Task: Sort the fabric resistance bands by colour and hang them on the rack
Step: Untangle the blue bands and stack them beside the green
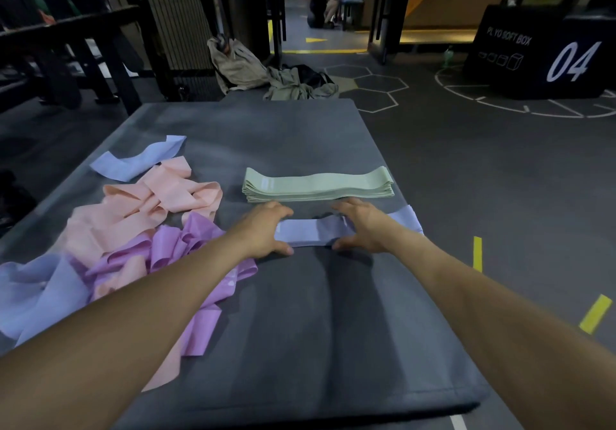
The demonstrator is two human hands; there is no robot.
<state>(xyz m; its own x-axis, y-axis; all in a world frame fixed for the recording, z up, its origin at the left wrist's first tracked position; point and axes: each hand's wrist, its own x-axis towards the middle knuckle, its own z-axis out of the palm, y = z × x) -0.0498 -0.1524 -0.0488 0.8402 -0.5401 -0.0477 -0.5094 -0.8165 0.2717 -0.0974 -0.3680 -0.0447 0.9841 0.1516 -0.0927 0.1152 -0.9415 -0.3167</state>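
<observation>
Lavender band stack (308,233) is gripped by left hand (263,229) and right hand (365,228), fingers curled around it, beside green band stack (318,184).

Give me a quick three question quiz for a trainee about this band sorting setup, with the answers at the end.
1. True or false: the green bands lie in a neat flat stack on the grey mat.
2. Which colour of band are the left hand and right hand squaring up? A pink, B pale blue, C green.
3. Fill the gap: the unsorted heap of pink bands and purple bands lies to the ____ of the hands.

Key
1. True.
2. B: both hands touch the pale blue stack, just in front of the green bands.
3. Left.
</observation>
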